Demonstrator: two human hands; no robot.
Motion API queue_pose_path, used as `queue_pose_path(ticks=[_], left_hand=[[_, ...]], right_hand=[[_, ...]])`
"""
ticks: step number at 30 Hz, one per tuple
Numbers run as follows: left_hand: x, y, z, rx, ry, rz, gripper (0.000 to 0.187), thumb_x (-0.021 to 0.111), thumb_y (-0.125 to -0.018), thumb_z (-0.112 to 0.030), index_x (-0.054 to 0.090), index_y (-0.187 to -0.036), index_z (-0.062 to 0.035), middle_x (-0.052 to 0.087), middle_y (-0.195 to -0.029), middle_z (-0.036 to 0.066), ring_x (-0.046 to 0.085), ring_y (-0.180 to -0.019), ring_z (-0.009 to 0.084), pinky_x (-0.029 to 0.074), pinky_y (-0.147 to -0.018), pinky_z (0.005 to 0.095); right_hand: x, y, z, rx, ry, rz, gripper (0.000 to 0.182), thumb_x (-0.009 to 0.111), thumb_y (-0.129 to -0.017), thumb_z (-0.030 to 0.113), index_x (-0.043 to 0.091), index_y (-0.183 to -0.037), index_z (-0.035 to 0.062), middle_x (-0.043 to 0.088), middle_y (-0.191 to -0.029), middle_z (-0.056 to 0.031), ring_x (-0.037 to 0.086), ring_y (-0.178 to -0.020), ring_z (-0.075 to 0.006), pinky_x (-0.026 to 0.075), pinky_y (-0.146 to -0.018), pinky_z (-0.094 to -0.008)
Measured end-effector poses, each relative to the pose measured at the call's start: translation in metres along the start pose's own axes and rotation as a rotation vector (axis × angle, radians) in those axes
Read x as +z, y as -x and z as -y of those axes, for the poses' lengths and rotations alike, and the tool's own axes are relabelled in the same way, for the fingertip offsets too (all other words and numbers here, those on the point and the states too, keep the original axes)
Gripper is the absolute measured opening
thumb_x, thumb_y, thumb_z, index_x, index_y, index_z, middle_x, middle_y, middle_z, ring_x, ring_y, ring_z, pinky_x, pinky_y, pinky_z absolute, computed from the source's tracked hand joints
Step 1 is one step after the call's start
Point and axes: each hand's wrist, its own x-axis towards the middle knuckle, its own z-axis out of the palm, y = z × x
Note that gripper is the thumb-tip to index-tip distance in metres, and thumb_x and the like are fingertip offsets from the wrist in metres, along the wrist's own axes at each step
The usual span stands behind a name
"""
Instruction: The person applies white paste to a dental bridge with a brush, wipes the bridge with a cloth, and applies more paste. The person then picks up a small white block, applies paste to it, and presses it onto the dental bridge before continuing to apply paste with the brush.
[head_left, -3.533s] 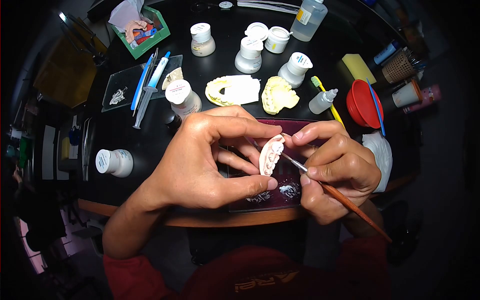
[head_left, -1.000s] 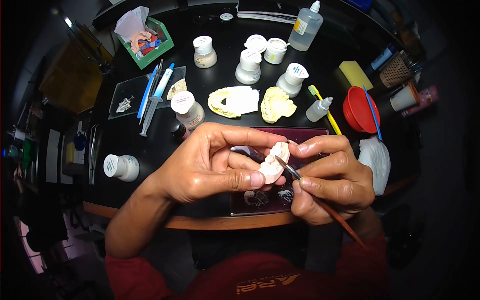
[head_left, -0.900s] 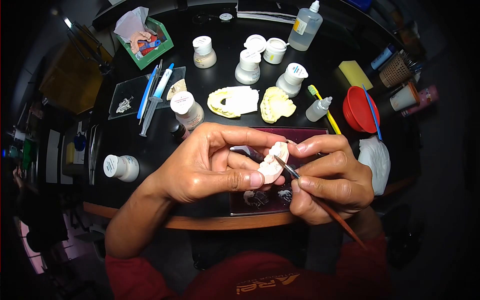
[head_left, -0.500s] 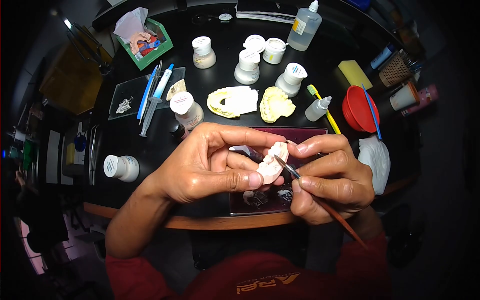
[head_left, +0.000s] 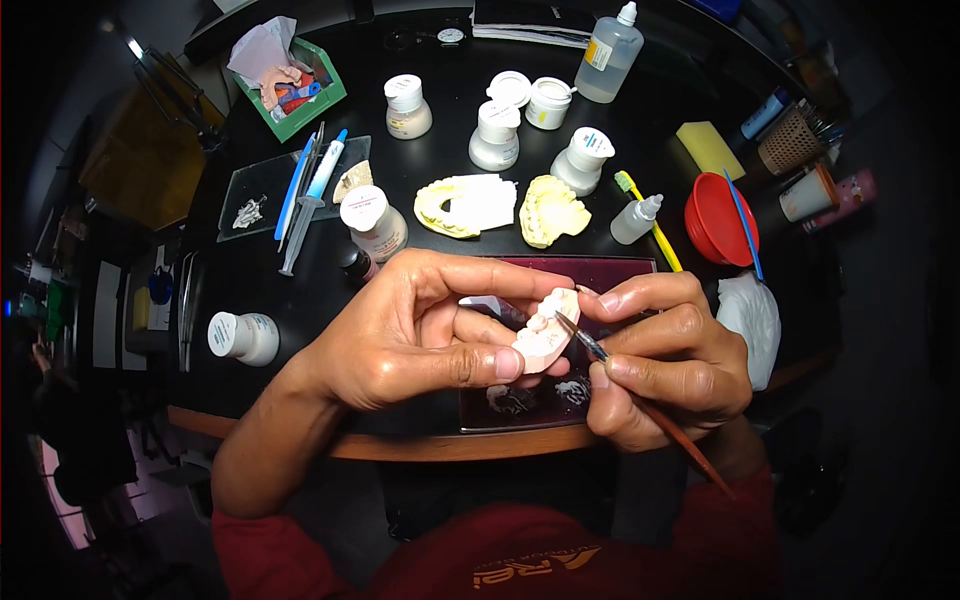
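Between the thumb and fingers of my left hand [head_left: 420, 340] is a small pale dental model [head_left: 545, 338], tilted, its teeth facing up and to the right. My right hand [head_left: 670, 365] grips a thin brush [head_left: 672, 428] with a reddish-brown handle, and its dark pointed tip touches or nearly touches the model's teeth. Beneath both hands lies a dark red glass slab [head_left: 480, 415] with whitish smears. Two yellowish dental casts, one horseshoe-shaped [head_left: 447, 207] and one more compact [head_left: 553, 212], lie just beyond the hands.
Several white-capped jars, one of them [head_left: 245, 338] at the left, stand about the black table. A green box [head_left: 318, 100], syringe [head_left: 315, 190], clear bottle [head_left: 608, 60], red bowl [head_left: 715, 225], yellow sponge [head_left: 710, 150], toothbrush [head_left: 660, 240] and white cloth [head_left: 750, 325] surround the work area.
The dental model has shifted and turned very slightly in my left hand. The brush tip has moved a little along the teeth with my right hand.
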Motion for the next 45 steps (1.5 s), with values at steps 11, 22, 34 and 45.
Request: queue_pose_path(ticks=[11, 22, 34, 45], left_hand=[[-0.0012, 0.0006, 0.0008, -0.001, -0.019, 0.001, 0.062, 0.063, -0.091, 0.011, 0.037, -0.146, 0.0197, 0.061, -0.132, 0.033, 0.069, -0.117, 0.0371, 0.056, -0.102, 0.0415], [0.0014, 0.0002, -0.0007, 0.000, -0.009, -0.004, 0.062, 0.064, -0.091, 0.011, 0.037, -0.146, 0.0202, 0.061, -0.132, 0.034, 0.068, -0.117, 0.0383, 0.056, -0.103, 0.0416], [0.0033, 0.0005, -0.0047, -0.023, -0.027, 0.007, 0.062, 0.064, -0.090, 0.012, 0.037, -0.146, 0.0200, 0.061, -0.132, 0.033, 0.068, -0.118, 0.0384, 0.056, -0.103, 0.0414], [0.0029, 0.0005, -0.0030, -0.014, -0.023, 0.000, 0.062, 0.066, -0.089, 0.011, 0.040, -0.145, 0.0191, 0.062, -0.132, 0.032, 0.069, -0.116, 0.0375, 0.056, -0.103, 0.0407]], right_hand=[[-0.0026, -0.0025, 0.0022, 0.015, 0.008, 0.050, 0.024, 0.079, -0.078, -0.003, 0.068, -0.098, 0.0023, 0.068, -0.084, -0.0106, 0.068, -0.097, -0.0331, 0.062, -0.081, -0.0411], [0.0003, -0.0013, 0.0013, 0.011, -0.007, 0.000, 0.024, 0.081, -0.072, -0.006, 0.070, -0.093, 0.0000, 0.068, -0.085, -0.0105, 0.071, -0.095, -0.0343, 0.060, -0.077, -0.0381], [-0.0009, -0.0010, 0.0017, 0.004, -0.002, -0.001, 0.025, 0.079, -0.072, -0.007, 0.069, -0.094, 0.0005, 0.067, -0.085, -0.0100, 0.070, -0.096, -0.0336, 0.061, -0.078, -0.0389], [-0.0011, -0.0009, 0.0010, 0.013, -0.002, 0.004, 0.026, 0.079, -0.073, -0.007, 0.069, -0.095, 0.0012, 0.067, -0.086, -0.0098, 0.071, -0.096, -0.0333, 0.061, -0.079, -0.0386]])
